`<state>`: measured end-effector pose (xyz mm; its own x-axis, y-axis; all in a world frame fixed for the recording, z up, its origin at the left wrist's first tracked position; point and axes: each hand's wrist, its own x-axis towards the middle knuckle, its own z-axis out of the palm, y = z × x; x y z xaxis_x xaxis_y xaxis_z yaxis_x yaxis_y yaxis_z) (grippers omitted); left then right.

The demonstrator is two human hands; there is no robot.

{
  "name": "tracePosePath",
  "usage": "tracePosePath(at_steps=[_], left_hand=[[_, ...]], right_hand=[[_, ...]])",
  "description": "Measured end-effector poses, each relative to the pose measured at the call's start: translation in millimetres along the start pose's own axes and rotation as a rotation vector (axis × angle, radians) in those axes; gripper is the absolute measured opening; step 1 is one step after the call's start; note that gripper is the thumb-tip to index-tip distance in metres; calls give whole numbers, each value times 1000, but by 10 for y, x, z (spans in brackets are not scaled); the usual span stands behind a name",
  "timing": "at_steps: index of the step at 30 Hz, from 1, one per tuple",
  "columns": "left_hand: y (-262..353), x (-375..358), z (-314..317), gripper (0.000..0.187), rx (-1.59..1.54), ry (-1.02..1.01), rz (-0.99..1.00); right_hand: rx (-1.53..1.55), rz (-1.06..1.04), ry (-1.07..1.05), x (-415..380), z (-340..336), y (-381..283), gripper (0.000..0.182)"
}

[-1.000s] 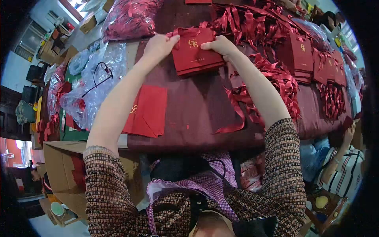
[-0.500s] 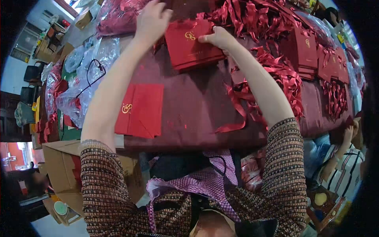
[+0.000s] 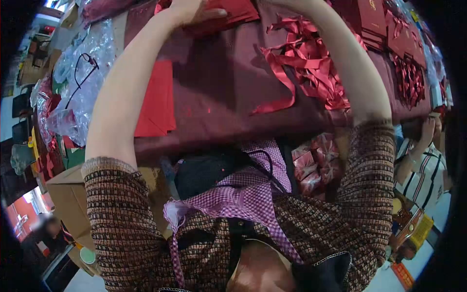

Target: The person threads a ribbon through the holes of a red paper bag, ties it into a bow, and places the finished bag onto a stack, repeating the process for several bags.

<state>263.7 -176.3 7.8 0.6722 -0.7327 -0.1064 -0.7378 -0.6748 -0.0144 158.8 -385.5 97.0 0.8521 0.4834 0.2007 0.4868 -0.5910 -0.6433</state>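
My left hand [image 3: 197, 12] is at the left side of a stack of red paper bags [image 3: 238, 14] near the top of the view. Its thumb lies across the front of the stack, and the other fingers are partly hidden. Only the wrist end of my right hand [image 3: 287, 4] shows at the top edge, its fingers out of view. Below my left forearm lies a flat red bag [image 3: 158, 104], partly covered by the arm. Loose red ribbons [image 3: 311, 63] are heaped beside my right forearm.
More red bags with gold print [image 3: 372, 19] stand at the right, with ribbons hanging [image 3: 409, 80]. Clear plastic wrapping [image 3: 82, 82] with dark-framed glasses [image 3: 83, 73] is on the left. A cardboard box [image 3: 68, 204] stands below. Another person's hand [image 3: 428, 130] is at the right.
The view has tilted down, so the stack sits higher in it. My left hand has come down from above onto the stack's left side. My right hand has left its front.
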Motion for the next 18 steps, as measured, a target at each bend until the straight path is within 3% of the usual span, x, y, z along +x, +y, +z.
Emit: tracePosePath(at_steps=[2, 3, 4, 5, 6, 12, 18], left_hand=[[-19, -11, 66, 97, -4, 38, 8], [-22, -23, 64, 96, -22, 63, 6], [-27, -33, 34, 95, -38, 93, 4], [-34, -41, -5, 94, -52, 125, 2], [-37, -59, -56, 94, -48, 137, -1], [104, -259, -483, 84, 34, 209, -28], [32, -464, -623, 71, -53, 474, -6]], right_hand=[[-111, 51, -154, -286, 136, -494, 28], [114, 19, -48, -574, 396, -461, 33], [30, -197, -130, -769, 492, -537, 27], [5, -71, -243, -954, 545, -746, 29], [-99, -100, -309, -1119, 653, -757, 32], [-228, -27, 69, -1533, 1246, -677, 18], [-105, -12, 162, -1505, 1309, -618, 13]])
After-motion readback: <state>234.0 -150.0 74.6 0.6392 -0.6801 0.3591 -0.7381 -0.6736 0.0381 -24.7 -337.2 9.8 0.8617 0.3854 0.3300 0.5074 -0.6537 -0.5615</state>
